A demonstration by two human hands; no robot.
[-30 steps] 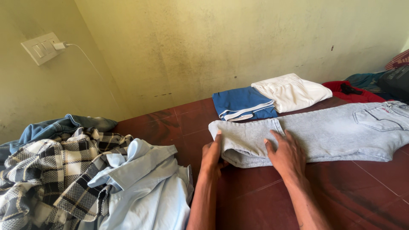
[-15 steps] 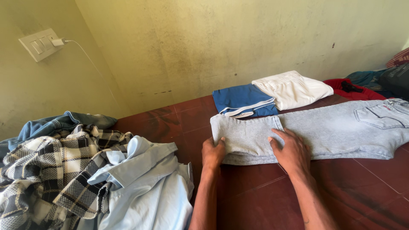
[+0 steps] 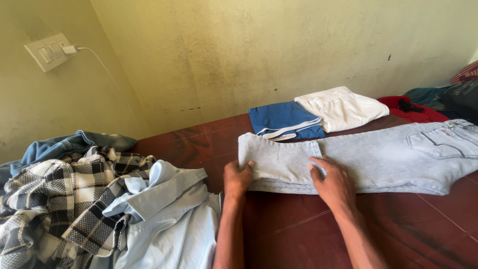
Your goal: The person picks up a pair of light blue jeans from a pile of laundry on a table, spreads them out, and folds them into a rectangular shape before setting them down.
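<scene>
Lying flat along the red tiled floor, the grey jeans are pinched at the leg end by the left hand; the right hand rests spread and released on them. Pulling unevenly could skew the legs. Folded blue shorts sit close behind; the shirt pile crowds the left, with free floor in front.

Both forearms reach in from the bottom edge, bare, nearly parallel. Left hand palm down, fingers curled, thumb tip raised toward the right. Right hand flat, palm down, fingers spread and pointing up-left, wrist straight. Hands apart, level with each other.
</scene>
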